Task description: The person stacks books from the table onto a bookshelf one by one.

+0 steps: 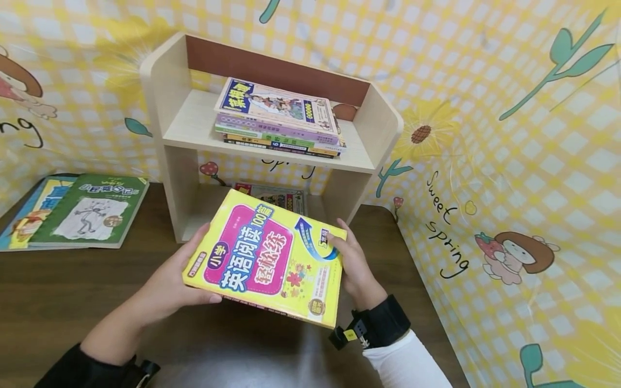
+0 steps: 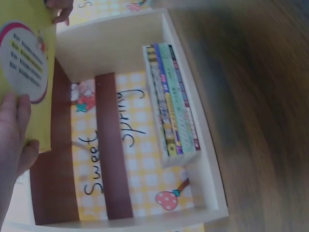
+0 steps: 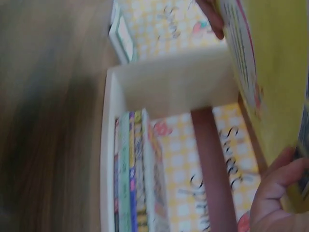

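Note:
Both hands hold a yellow book [image 1: 310, 291] in front of the bookshelf, its pink-panelled cover facing up and slightly tilted. My left hand [image 1: 167, 283] grips its left end, thumb along the near edge. At the right end, my right hand [image 1: 358, 264] pinches it with the thumb on the cover. The left wrist view shows the back cover of the yellow book [image 2: 41, 116] with left fingers [image 2: 21, 116] against it. Right fingers [image 3: 285, 174] curl at the edge of the yellow book [image 3: 275, 72] in the right wrist view.
A two-tier wooden bookshelf [image 1: 177, 132] stands behind the hands. Its upper tier bears a stack of several books [image 1: 278, 108]; more books [image 1: 291, 199] lie on the lower tier, partly hidden. A green book [image 1: 89, 210] overlaps a blue book [image 1: 19, 215] on the dark table [image 1: 73, 291].

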The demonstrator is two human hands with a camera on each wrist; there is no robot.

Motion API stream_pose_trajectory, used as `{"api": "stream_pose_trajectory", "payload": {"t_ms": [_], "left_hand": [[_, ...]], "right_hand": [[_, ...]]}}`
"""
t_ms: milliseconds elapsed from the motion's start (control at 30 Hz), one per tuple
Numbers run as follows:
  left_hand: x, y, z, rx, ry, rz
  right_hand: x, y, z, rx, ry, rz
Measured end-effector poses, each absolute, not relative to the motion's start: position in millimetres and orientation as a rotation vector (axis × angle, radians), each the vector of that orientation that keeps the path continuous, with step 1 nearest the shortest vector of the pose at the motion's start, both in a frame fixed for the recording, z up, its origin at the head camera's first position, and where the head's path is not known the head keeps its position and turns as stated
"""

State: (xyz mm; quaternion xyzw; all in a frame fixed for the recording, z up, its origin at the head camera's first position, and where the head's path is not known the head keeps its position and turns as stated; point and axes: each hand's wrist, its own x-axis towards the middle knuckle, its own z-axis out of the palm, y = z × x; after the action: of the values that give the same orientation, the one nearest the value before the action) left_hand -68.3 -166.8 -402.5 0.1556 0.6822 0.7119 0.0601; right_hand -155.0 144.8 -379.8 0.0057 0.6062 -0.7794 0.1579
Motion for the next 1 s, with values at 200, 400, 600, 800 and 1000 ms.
{"api": "stream_pose_trajectory", "payload": {"t_ms": [200,400,600,800,1000], "left_hand": [[-51,-156,-398,0.34,2.05,2.335],[-38,-150,-388,0.292,2.088,2.476],[-32,-149,-373,0.248,2.283,2.461],[-31,-149,-355,0.271,2.438,2.395],[-47,-148,-327,0.352,2.584,2.259]], "right_hand": [[-120,142,-365,-0.18,1.63,-2.277],[-91,143,-355,-0.456,1.734,-2.194],[-81,143,-354,-0.711,1.926,-2.088],[-81,140,-346,-0.828,2.156,-2.024],[-92,139,-331,-0.865,2.189,-2.081]]}}
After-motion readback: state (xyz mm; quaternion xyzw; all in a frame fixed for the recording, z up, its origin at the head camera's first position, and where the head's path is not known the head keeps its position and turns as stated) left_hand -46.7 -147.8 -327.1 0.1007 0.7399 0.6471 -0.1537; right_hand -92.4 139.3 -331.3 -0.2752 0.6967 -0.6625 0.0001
